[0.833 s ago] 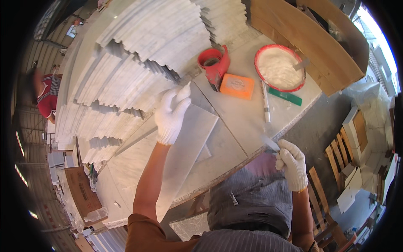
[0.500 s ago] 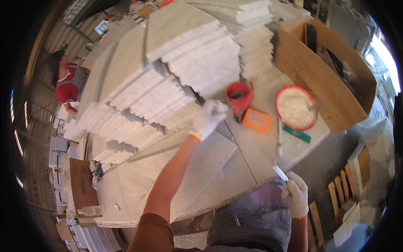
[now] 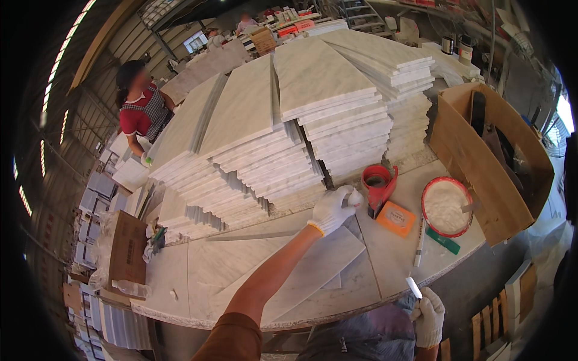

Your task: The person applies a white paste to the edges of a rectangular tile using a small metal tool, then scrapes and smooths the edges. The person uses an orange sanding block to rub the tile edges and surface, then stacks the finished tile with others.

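Observation:
My left hand (image 3: pixel 331 212), in a white glove with a yellow cuff, reaches over the bench beside the stone stacks. Its fingers are closed on a small whitish lump that I cannot make out, just left of a red tape dispenser (image 3: pixel 380 185). Under my left wrist lie thin pale marble slabs (image 3: pixel 313 271). Off the bench's front edge, my right hand (image 3: pixel 428 317), also gloved, grips a short, flat white strip (image 3: pixel 413 287). An orange rectangular pad (image 3: pixel 395 218), a white marker pen (image 3: pixel 419 243), a green scraper (image 3: pixel 442 240) and a red-rimmed bowl of white powder or paste (image 3: pixel 445 206) lie nearby.
Tall stacks of marble slabs (image 3: pixel 328 78) fill the bench's far side. An open cardboard box (image 3: pixel 481 162) stands at right, another brown box (image 3: pixel 127 246) at left. A co-worker (image 3: pixel 141 105) in red stands beyond the stacks. Wooden slats (image 3: pixel 494 322) are below right.
The view has tilted up, so the bench sits lower in the picture and more background shows. Both hands keep nearly the same places by the tape dispenser and the front edge.

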Demonstrator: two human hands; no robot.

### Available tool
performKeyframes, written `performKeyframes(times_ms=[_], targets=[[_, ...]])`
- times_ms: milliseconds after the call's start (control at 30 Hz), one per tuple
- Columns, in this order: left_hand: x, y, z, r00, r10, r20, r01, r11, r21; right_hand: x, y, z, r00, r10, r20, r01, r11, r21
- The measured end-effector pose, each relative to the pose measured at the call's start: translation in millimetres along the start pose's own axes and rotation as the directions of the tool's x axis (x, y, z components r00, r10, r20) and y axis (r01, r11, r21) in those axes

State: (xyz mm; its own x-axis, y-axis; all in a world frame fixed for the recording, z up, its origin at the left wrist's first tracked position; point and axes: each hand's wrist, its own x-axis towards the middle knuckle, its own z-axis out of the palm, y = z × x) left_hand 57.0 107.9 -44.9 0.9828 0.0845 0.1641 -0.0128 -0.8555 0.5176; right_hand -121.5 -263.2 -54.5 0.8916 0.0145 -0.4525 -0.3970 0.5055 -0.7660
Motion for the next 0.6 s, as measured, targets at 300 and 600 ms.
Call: performKeyframes(times_ms=[300,600], targets=[[-29,-3,-20,0.983,-0.017,-0.181,0.007,0.998,-0.058,-4,3,3,1.0,-0.023,0.011,0.023,1.0,-0.004],[-118,27,-75,0.997,0.028,0.07,-0.039,0.987,0.156,3,-16,5,0.997,-0.073,0.01,0.074,0.996,-0.045]])
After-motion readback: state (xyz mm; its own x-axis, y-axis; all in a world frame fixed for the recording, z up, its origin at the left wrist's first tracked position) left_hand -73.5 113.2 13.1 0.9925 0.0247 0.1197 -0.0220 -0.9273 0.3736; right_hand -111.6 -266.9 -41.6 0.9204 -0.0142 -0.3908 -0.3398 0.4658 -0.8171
